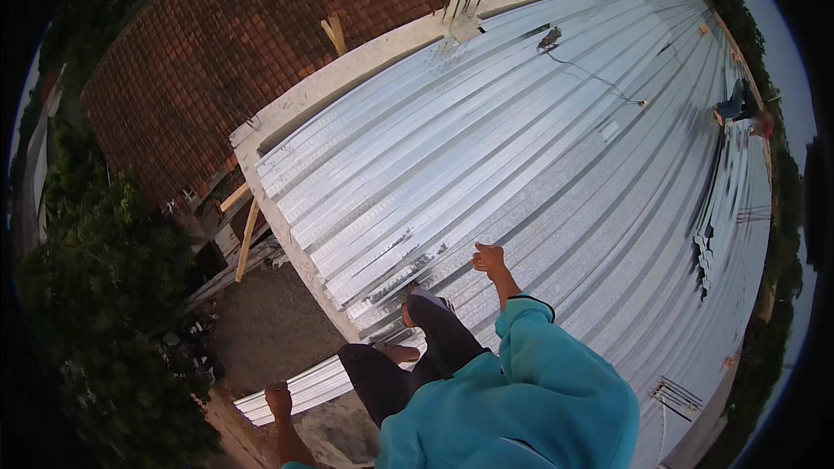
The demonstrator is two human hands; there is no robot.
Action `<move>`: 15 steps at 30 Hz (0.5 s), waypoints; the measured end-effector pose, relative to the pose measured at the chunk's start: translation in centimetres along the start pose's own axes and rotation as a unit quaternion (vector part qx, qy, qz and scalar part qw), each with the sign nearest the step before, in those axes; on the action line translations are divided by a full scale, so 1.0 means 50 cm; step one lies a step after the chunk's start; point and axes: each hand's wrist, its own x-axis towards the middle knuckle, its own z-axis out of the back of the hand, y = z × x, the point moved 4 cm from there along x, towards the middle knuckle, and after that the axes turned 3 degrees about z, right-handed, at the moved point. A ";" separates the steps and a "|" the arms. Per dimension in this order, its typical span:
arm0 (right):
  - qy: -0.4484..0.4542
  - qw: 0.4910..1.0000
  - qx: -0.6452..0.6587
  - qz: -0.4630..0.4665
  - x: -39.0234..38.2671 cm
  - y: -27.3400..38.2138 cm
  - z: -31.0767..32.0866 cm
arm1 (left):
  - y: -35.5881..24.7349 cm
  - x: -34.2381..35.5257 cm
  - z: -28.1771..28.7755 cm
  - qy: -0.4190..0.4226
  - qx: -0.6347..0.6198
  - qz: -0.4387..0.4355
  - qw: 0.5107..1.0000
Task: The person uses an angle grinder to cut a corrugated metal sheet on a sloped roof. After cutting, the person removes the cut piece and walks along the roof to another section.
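Observation:
My left hand [278, 400] hangs low on the left, its fingers curled closed. It overlaps a narrow ribbed metal sheet [318, 385] beyond the roof edge; whether it touches that sheet I cannot tell. In front of my body, my right hand [489, 260] is loosely closed above the ribbed metal decking [556, 200], with nothing visible in it. My feet, partly hidden by dark trousers [445, 334], are at the decking's near left corner.
A concrete edge beam [347, 61] borders the decking, with a drop to bare ground [269, 321] at left. A dark tool [549, 39] with a cable lies on the far decking. Another person [741, 104] bends near stacked sheets [714, 208] at right. Rebar [678, 397] sticks up.

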 end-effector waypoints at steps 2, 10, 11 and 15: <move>-0.008 1.000 -0.009 0.010 0.031 -0.009 0.008 | -0.015 0.024 -0.056 0.052 -0.018 -0.010 0.998; -0.029 0.997 -0.072 0.021 0.130 -0.048 0.056 | -0.193 0.112 -0.202 0.092 0.038 -0.086 0.991; -0.038 0.996 -0.077 0.020 0.137 -0.056 0.058 | -0.185 0.127 -0.228 0.119 0.051 -0.043 0.991; -0.073 0.990 -0.120 -0.023 0.201 -0.158 0.092 | -0.152 0.185 -0.410 0.200 -0.041 0.039 0.978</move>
